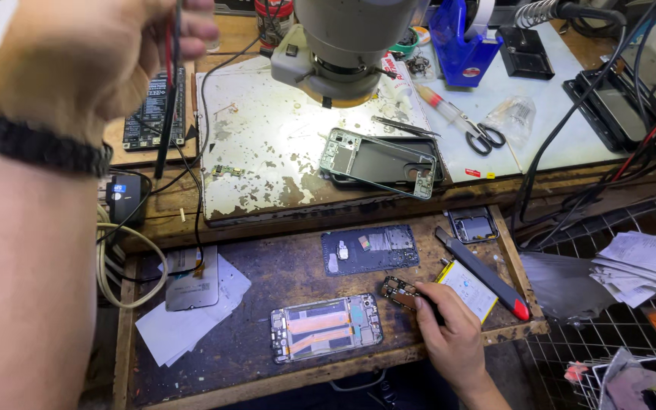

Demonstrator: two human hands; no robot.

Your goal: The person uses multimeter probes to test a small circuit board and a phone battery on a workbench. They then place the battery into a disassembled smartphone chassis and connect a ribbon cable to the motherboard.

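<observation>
Right hand fingers pinch a small dark circuit board; left hand fingers grip thin red-black probes above the scuffed wooden worktop.

Viewpoint: one camera on my head, above the table.
Direction: it faces forward and steeply down across the table toward the microscope.
Nearness: my left hand looms close and blurred; my right hand lies farther below.
Shared views: none; single view.
</observation>
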